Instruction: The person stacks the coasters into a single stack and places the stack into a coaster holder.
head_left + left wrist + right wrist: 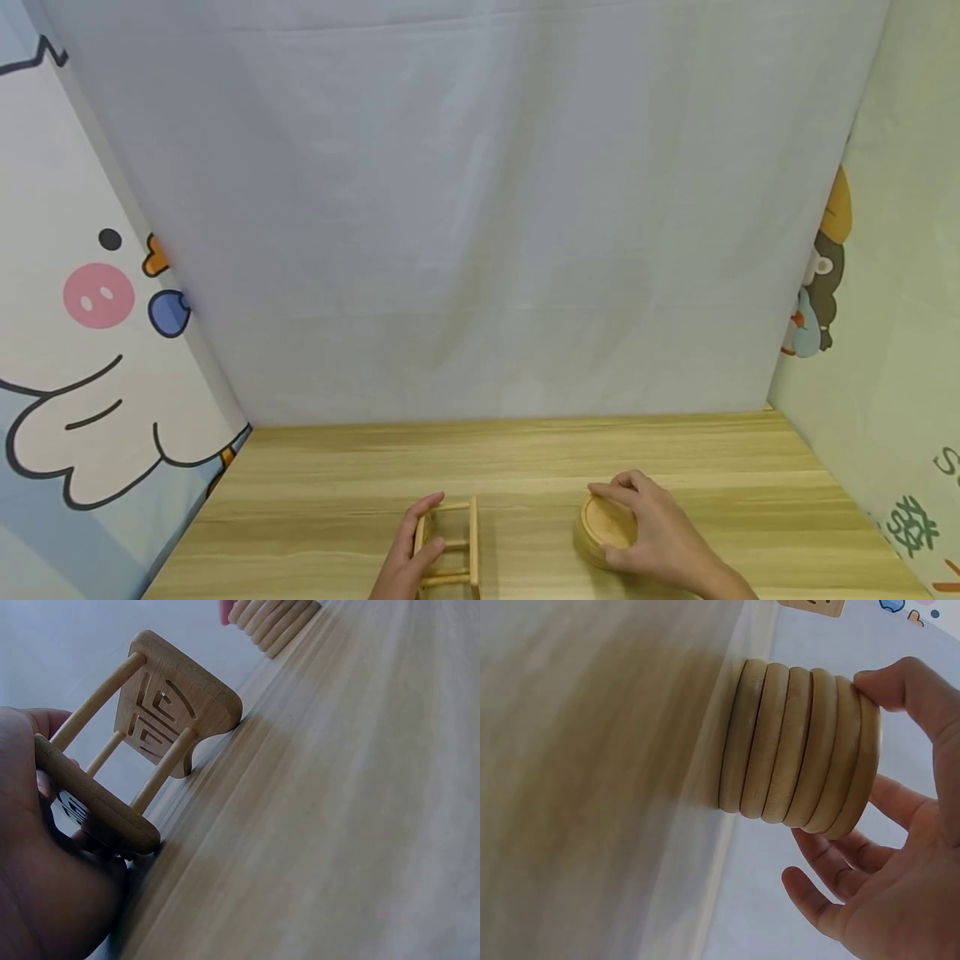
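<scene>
A small wooden rack (474, 542) stands on the table, its two end panels joined by round rods. My left hand (405, 560) grips the rack's left end panel. Cut-out slots show in the far panel (161, 709) in the left wrist view. To the right, a stack of round wooden coasters (799, 746) rests on the table, several discs high. My right hand (663, 533) pinches the upper part of the stack between thumb and fingers. The remaining fingers extend beside the discs in the right wrist view.
The wood-grain table (517, 458) ends at a pale cloth backdrop (465, 250). Cartoon-printed cloths flank it, one on the left (45, 350) and one on the right (885, 375). A stretch of tabletop separates the rack from the coasters.
</scene>
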Tool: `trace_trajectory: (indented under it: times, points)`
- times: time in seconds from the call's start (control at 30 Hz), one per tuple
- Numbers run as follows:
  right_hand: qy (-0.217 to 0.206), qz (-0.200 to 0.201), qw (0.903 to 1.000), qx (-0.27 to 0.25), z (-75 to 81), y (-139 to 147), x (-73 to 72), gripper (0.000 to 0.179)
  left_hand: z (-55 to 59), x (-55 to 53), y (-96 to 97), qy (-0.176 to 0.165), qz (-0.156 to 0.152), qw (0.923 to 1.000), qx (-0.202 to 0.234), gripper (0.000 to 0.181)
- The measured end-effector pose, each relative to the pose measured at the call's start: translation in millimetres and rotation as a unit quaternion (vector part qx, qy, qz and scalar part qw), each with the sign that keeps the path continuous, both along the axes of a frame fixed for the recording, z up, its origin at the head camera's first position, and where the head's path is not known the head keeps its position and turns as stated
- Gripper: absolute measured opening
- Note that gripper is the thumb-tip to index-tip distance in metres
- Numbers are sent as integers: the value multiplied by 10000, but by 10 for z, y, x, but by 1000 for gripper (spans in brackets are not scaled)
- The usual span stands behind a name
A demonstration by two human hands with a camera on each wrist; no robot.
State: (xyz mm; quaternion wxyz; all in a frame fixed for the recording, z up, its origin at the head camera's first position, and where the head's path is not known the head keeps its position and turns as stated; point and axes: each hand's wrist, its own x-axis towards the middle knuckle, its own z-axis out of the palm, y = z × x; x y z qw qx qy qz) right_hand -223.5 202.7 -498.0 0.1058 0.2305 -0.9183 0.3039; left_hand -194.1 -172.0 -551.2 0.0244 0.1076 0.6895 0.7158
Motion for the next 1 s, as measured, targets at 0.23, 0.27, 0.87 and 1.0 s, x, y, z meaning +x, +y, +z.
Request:
trace_trajectory:
  times: [0.23,0.27,0.87,1.0]
  points:
    - [130,162,9989,-428,-69,59,-11,63,-10,-1,8,-20,-38,10000,19,60]
    - [123,204,9986,-470,-77,67,-14,62,-8,0,9,-26,-41,10000,13,60]
    - [-230,476,9960,-724,-100,77,-54,55,3,-7,-62,-157,-50,9998,-116,63]
    - [-244,449,9960,-737,-99,92,-41,56,71,12,-30,-266,-107,9994,-192,64]
